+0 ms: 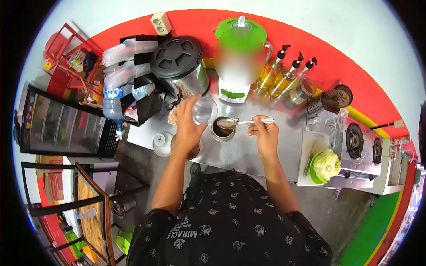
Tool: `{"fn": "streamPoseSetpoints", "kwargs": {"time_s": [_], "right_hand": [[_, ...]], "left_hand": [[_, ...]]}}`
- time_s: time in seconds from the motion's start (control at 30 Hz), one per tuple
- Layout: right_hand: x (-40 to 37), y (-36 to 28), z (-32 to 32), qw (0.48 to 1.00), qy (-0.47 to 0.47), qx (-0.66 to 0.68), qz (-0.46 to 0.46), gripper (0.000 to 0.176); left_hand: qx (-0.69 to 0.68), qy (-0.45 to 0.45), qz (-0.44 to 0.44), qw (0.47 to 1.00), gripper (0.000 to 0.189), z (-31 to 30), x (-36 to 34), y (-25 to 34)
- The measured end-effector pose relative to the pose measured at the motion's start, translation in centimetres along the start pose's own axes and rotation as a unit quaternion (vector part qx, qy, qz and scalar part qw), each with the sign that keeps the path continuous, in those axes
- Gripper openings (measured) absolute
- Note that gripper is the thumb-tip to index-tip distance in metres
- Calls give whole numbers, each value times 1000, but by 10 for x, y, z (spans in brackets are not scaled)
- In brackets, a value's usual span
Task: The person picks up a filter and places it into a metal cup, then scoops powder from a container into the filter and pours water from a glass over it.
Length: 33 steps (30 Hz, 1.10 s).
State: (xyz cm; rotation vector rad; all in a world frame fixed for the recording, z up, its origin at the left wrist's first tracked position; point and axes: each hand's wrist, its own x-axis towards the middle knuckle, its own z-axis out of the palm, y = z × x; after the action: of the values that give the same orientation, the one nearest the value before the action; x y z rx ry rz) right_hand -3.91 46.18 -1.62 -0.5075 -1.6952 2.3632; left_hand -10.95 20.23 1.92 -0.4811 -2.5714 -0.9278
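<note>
My left hand (188, 124) is closed round a clear plastic cup (204, 110), which is tilted toward the middle of the steel counter. In my right hand (264, 133) is the handle of a metal spoon (257, 121), pinched between thumb and fingers. The spoon's bowl is over the mouth of a small metal pot (223, 135) with dark contents. Partly behind my left wrist stands a brown container (194, 151). Beside it, to the left, is a clear container with a white top (162, 144).
A blender (233, 86) stands behind the pot, with pump bottles (282, 82) to its right. At the left are a lidded metal canister (177, 60) and stacked plastic cups (128, 52). A cabbage (326, 166) and a gas stove (355, 142) are at the right.
</note>
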Motion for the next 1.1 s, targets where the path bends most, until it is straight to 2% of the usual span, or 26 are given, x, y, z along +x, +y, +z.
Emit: {"fn": "streamPoseSetpoints", "kwargs": {"time_s": [0.07, 0.1, 0.13, 0.23, 0.37, 0.5, 0.6, 0.8, 0.87, 1.1], "right_hand": [[2, -3, -3, 1000, -11, -2, 0, 20], [3, -4, -4, 1000, -15, -2, -5, 19], [4, -4, -6, 1000, -21, -3, 0, 19], [6, -4, -9, 1000, -17, 2, -4, 18], [5, 0, -12, 1000, -19, 3, -8, 20], [3, 7, -10, 1000, -3, 8, -15, 20], [-1, 8, -8, 1000, 14, 4, -12, 20], [-11, 10, -3, 999, 37, 8, -11, 20], [-13, 13, -2, 998, 54, 18, -9, 20], [-30, 9, 14, 995, 97, 8, -8, 20]], "left_hand": [[-93, 12, -27, 995, 83, -6, 2, -8], [-109, 13, -74, 991, 84, -10, 2, -8], [-106, 16, -81, 991, 84, -14, 2, -9], [-250, 70, -129, 957, 83, -32, -1, -11], [-253, 108, -158, 948, 86, -49, -6, -32], [-209, 129, -144, 959, 90, -53, -17, -72], [-241, 133, -164, 947, 92, -51, -26, -100], [-254, 111, -153, 949, 91, -44, -34, -123], [-300, 72, -161, 938, 91, -42, -35, -127], [-316, -15, -170, 933, 92, -29, -33, -155]]}}
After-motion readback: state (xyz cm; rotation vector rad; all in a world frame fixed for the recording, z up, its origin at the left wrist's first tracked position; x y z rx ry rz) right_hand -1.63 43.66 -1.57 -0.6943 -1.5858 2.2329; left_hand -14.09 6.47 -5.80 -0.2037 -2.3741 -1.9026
